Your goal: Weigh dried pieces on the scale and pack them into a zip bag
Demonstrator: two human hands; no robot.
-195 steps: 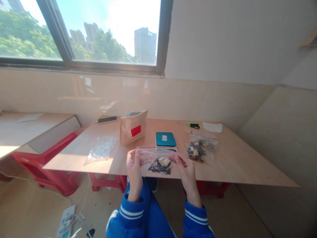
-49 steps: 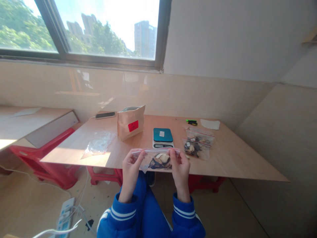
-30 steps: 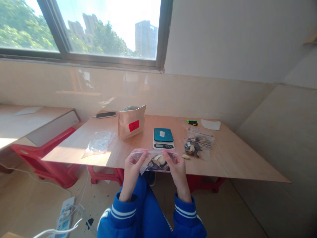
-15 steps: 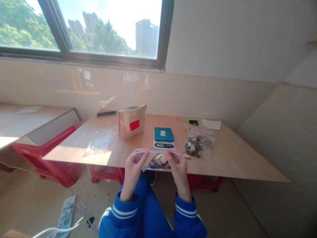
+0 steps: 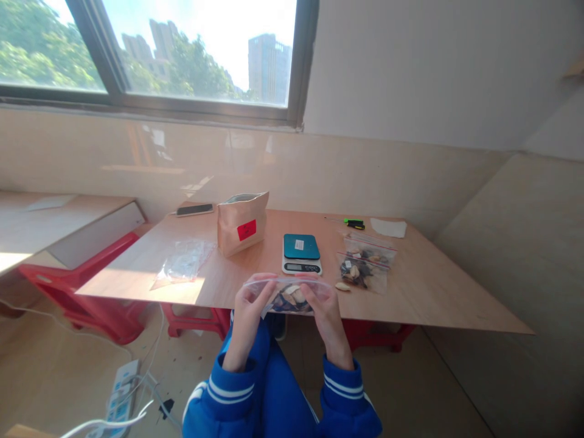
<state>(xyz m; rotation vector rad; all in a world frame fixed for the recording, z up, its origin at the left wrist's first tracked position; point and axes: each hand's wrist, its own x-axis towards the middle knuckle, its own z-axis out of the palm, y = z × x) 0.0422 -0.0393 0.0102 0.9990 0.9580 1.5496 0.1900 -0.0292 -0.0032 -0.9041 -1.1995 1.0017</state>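
A clear zip-lock bag [image 5: 286, 300] with pale and dark dried pieces in it hangs between my hands at the table's front edge. My left hand [image 5: 250, 304] pinches its top edge on the left, and my right hand [image 5: 322, 307] pinches the same edge further right. Just beyond the bag stands a kitchen scale [image 5: 302, 250] with a teal top. To the right, filled zip-lock bags [image 5: 362, 271] lie on the table, with one loose pale piece [image 5: 342, 286] beside them. A brown paper pouch [image 5: 244, 228] with a red label stands upright left of the scale, its top open.
Flat clear bags [image 5: 185, 261] lie on the left of the table [image 5: 433, 298]. A phone [image 5: 194, 210], a green-and-black screwdriver [image 5: 354, 224] and a white paper [image 5: 387, 228] are along the back. Red stools [image 5: 196, 322] stand below; a power strip [image 5: 121, 395] is on the floor.
My right hand has shifted slightly left along the bag's top edge, bringing my fingers closer together. Both hands still grip the bag.
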